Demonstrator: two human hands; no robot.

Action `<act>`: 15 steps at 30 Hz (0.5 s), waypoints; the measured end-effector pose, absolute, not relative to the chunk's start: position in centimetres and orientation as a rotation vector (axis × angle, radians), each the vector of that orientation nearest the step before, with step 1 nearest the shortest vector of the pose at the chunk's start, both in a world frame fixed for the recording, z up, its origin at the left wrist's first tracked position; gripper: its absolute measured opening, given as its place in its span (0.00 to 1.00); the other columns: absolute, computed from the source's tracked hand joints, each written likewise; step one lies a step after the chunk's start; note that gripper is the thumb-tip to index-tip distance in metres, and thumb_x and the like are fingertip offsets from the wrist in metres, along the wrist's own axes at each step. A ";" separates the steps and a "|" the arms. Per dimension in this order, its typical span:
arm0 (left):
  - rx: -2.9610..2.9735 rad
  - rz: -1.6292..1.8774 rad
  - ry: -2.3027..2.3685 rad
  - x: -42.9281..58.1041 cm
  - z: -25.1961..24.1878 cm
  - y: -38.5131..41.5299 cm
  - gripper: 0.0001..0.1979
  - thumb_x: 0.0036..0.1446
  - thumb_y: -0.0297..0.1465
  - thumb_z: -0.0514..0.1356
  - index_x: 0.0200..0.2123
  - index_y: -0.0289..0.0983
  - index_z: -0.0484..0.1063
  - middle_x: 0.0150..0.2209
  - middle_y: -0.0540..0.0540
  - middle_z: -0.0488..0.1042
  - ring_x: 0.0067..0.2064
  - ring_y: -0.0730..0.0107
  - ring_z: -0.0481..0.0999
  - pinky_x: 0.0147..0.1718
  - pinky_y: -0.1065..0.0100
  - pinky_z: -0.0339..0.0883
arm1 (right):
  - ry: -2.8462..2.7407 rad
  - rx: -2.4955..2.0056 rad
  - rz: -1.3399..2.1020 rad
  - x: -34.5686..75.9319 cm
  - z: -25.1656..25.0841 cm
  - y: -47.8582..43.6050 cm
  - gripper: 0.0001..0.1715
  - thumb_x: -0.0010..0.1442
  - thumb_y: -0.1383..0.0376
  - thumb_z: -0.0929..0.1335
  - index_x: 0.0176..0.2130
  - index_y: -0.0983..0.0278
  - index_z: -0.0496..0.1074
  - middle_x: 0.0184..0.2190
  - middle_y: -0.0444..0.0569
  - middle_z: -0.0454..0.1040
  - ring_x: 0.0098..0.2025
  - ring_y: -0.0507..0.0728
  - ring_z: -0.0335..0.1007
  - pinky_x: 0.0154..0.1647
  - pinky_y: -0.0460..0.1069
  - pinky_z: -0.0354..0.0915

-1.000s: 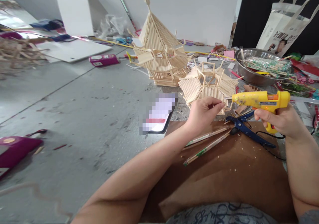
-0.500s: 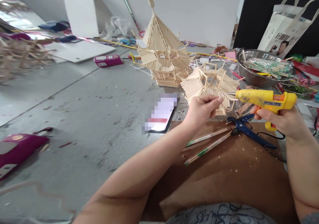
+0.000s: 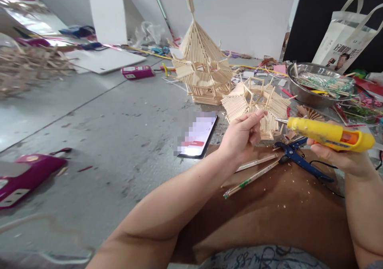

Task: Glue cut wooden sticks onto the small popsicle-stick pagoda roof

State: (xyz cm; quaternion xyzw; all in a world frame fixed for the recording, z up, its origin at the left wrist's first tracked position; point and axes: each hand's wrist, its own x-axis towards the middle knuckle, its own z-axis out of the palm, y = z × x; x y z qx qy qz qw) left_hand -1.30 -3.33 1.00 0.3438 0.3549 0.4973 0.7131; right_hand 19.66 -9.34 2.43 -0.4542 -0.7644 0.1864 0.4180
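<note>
A yellow hot glue gun (image 3: 323, 133) is in my right hand (image 3: 344, 157), its metal nozzle pointing left toward the fingers of my left hand (image 3: 243, 135). Those fingers are pinched together; whatever they hold is too small or hidden to make out. Just behind them stands a low roof-shaped model (image 3: 260, 97) of thin wooden sticks, partly covered by the hand. Farther back rises a tall stick pagoda (image 3: 203, 65) with a pointed top. Below the glue gun lie blue-handled cutters (image 3: 302, 161), next to wooden sticks (image 3: 254, 177) with green marks.
A phone (image 3: 197, 137) lies on the grey floor left of my left hand. At the right stand a metal bowl (image 3: 291, 79) of sticks and wrappers and a white bag (image 3: 338, 37). Purple power strips (image 3: 137, 72) lie at the left. Scraps litter the wall's foot.
The glue gun has dropped slightly, moved right and tilted so its nozzle points more upward. My left hand stays pinched near the low model. The whole view has shifted a little.
</note>
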 end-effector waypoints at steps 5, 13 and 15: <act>0.664 1.072 0.750 -1.3 0.9 -3.4 0.07 0.47 0.33 0.63 0.26 0.36 0.69 0.14 0.59 0.54 0.13 0.86 0.50 0.12 0.76 0.42 | -2.100 -1.141 0.196 19.6 2.4 -9.3 0.09 0.50 0.64 0.70 0.34 0.58 0.66 0.28 0.42 0.72 0.26 0.50 0.68 0.27 0.46 0.64; 0.672 1.054 0.735 -1.2 0.7 -3.3 0.07 0.48 0.33 0.62 0.27 0.35 0.69 0.14 0.59 0.54 0.12 0.86 0.51 0.12 0.77 0.42 | -2.175 -1.167 0.031 19.5 2.0 -9.1 0.11 0.50 0.62 0.70 0.34 0.58 0.65 0.27 0.42 0.73 0.24 0.50 0.66 0.24 0.46 0.60; 0.664 1.057 0.739 -1.2 0.7 -3.3 0.07 0.48 0.33 0.62 0.27 0.35 0.69 0.13 0.59 0.54 0.12 0.86 0.51 0.11 0.77 0.42 | -2.175 -1.165 0.021 19.5 2.0 -9.1 0.11 0.50 0.62 0.70 0.34 0.58 0.65 0.26 0.42 0.72 0.23 0.49 0.65 0.24 0.45 0.60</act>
